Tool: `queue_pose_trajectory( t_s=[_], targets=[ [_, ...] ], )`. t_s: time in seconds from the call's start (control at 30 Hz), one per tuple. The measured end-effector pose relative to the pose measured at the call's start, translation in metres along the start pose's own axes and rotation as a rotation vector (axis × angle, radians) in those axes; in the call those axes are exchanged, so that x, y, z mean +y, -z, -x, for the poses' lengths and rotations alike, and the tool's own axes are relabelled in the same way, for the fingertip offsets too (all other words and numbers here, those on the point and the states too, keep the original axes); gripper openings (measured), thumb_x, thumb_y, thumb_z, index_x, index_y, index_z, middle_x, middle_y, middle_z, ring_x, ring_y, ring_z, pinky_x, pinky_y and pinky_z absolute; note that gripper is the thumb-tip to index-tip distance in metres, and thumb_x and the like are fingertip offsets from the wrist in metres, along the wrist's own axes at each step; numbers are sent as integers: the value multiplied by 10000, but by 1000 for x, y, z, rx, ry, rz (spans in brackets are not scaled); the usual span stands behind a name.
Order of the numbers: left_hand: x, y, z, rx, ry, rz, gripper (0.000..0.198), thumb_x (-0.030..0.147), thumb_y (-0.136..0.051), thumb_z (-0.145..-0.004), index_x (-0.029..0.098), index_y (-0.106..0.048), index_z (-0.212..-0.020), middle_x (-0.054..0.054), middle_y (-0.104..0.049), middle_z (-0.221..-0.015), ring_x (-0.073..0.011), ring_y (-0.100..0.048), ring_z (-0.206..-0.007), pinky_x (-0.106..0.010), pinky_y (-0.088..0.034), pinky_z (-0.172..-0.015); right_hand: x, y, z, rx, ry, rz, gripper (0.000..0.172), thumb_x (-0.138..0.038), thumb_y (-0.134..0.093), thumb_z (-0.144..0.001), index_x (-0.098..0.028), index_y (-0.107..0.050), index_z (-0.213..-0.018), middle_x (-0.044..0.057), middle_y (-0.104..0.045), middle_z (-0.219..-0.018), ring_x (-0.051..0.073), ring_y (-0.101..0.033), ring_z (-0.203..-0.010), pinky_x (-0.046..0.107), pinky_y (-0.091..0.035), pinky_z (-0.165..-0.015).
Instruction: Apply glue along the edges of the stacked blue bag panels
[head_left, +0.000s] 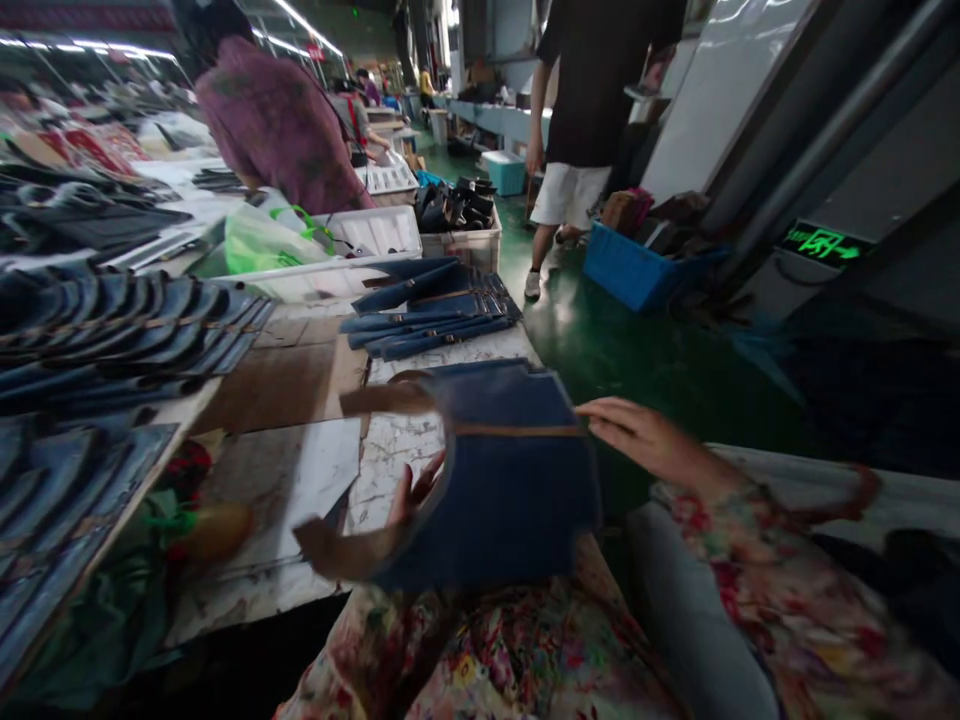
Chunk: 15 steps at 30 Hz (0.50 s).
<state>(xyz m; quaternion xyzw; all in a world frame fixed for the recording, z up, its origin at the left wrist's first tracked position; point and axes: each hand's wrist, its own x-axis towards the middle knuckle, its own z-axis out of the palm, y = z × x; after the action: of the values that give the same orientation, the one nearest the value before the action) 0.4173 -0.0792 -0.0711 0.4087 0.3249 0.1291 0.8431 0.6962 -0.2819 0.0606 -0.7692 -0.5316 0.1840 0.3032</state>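
Observation:
A dark blue denim piece (517, 480) with a brown line across it and brown-edged strips at its left lies over the near edge of the worktable (397, 470), partly blurred. My left hand (412, 495) is at its curved cut-out, fingers partly showing and the rest hidden beneath the cloth. At the right edge of the denim, my right hand (637, 435) has its fingers stretched out, the fingertips at the end of the brown line. Beyond the piece lies a stack of folded denim pieces (442, 310).
Rows of overlapping denim pieces (112, 320) cover the left table. White crates (375, 235) stand behind. A person in purple (277, 120) bends at the left; another in white shorts (574, 190) stands in the aisle near a blue bin (630, 265).

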Motion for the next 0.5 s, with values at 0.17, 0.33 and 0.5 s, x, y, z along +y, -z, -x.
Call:
queue_pose_trajectory(
  t_s=[0.17,0.33,0.5],
  targets=[
    [-18,35,10,8,122,49,948,818,-318,-707,158,-337,-1387,-154,-576,-1266,-336,-492,-1230,-530,-426,-964,62,-85,-2,-123,-329,-18,397,-379,-556,-812,-168,-645,-1136,120,-642,-1146,240,-598,-1046,363,-426,-971],
    [-17,38,12,10,108,-170,858,688,-545,-702,196,-377,-1385,-108,-580,-1277,-321,-480,-1247,-455,-402,-1026,82,-115,3,-173,-531,-133,425,-372,-584,-808,-105,-619,-1136,93,-691,-813,203,-650,-777,316,-504,-753],
    [-8,29,-8,-44,151,-230,1045,445,-780,-566,139,-270,-1425,-152,-605,-1238,-340,-527,-1193,-442,-402,-1030,80,-142,-15,-127,-593,-309,399,-393,-539,-852,-124,-576,-1144,74,-708,-840,164,-668,-702,268,-528,-618]
  ],
)
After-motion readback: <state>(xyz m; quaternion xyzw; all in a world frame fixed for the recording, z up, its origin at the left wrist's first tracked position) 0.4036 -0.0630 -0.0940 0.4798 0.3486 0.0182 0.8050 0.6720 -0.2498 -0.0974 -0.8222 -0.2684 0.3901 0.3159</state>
